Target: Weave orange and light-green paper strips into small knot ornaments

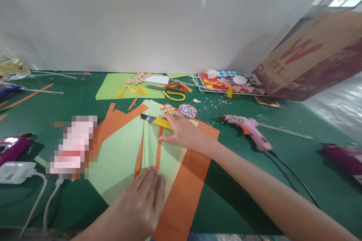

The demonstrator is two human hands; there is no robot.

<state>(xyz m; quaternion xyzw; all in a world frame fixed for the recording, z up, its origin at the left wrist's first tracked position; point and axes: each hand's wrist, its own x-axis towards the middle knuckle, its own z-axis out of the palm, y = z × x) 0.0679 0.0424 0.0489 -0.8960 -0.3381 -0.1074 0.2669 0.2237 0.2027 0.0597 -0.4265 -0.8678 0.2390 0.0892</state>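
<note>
One white charger [17, 173] lies on the left side of the worktop [307, 165]. My left hand [141, 199] has its fingers pressed together at the orange paper strip [159, 151], on pale green paper [121, 158]. My right hand [183, 130] spreads its fingers, touching the yellow utility knife [164, 122]; further right is the pink glue gun [250, 128].

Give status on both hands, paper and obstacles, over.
Left hand down on green paper. Right hand at yellow-handled knife. Scissors lie beyond the knife; glue gun off right.

Yellow cutter handle [163, 123], dark green table [240, 180]
</note>
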